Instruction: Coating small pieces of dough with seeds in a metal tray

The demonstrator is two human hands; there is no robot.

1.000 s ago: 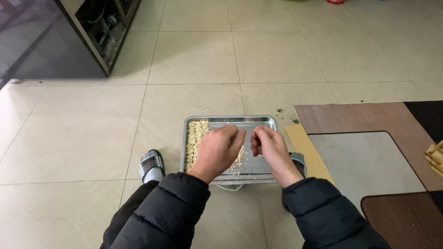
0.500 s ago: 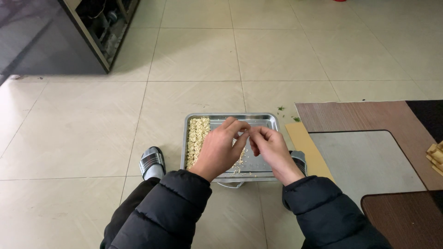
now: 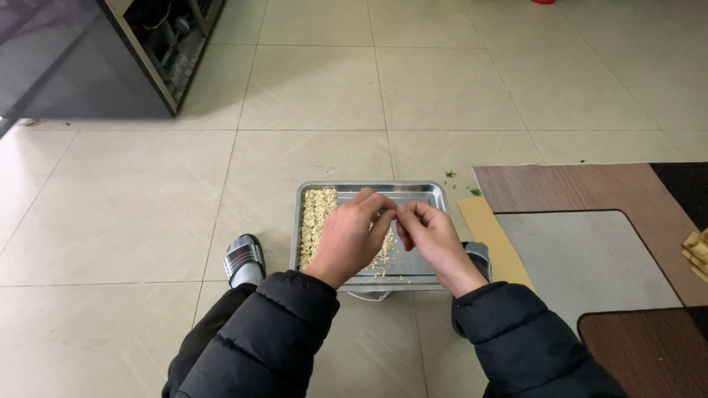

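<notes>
A shallow metal tray (image 3: 428, 193) sits on the tiled floor between my feet. A band of small pale peeled pieces (image 3: 316, 221) lies along its left side, with more scattered under my hands. My left hand (image 3: 354, 236) and my right hand (image 3: 430, 234) hover over the tray's middle, fingertips meeting and pinching one small piece that is mostly hidden between them. Both arms wear black padded sleeves.
Grey slippers (image 3: 244, 258) flank the tray. A low table with a brown border and grey top (image 3: 590, 250) stands to the right, pale pieces (image 3: 697, 250) on its far edge. A tan board (image 3: 490, 232) lies beside the tray. A dark cabinet (image 3: 96, 59) stands at upper left.
My hands have drawn together over the tray: the left hand slid right and its fingers now meet the right hand's fingertips. The tray has not moved.
</notes>
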